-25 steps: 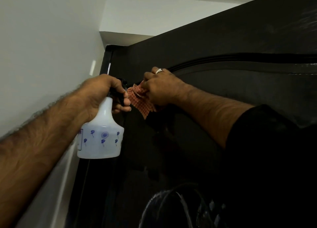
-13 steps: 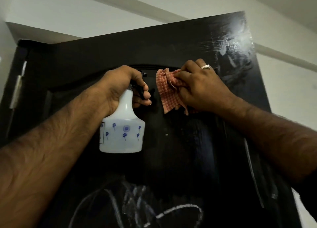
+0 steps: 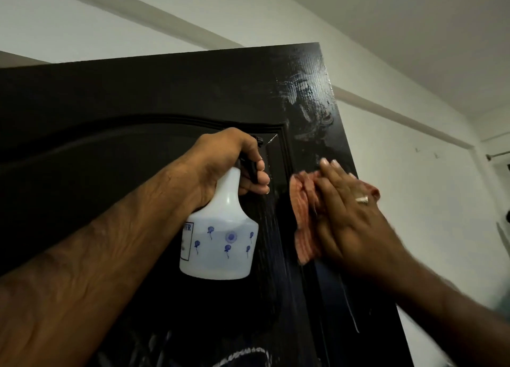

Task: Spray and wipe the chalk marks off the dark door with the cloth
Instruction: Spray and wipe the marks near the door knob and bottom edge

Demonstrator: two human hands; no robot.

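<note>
Since half a second ago, my right hand (image 3: 356, 217) has slid the cloth (image 3: 303, 217) rightward and now presses it, fingers flat, near the glossy dark door (image 3: 110, 112)'s right edge. Chalk marks (image 3: 242, 355) show low down. My left hand (image 3: 223, 162) grips the pale spray bottle (image 3: 220, 242), left of the cloth.

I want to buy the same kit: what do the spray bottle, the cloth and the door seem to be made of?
Spray bottle: translucent white plastic, smooth, printed with small blue flowers; black trigger head, likely plastic too. Cloth: soft woven fabric, probably cotton, reddish check, crumpled in folds. Door: probably wood or moulded board under glossy dark paint; grain-like texture and sheen show near its top corner.
</note>
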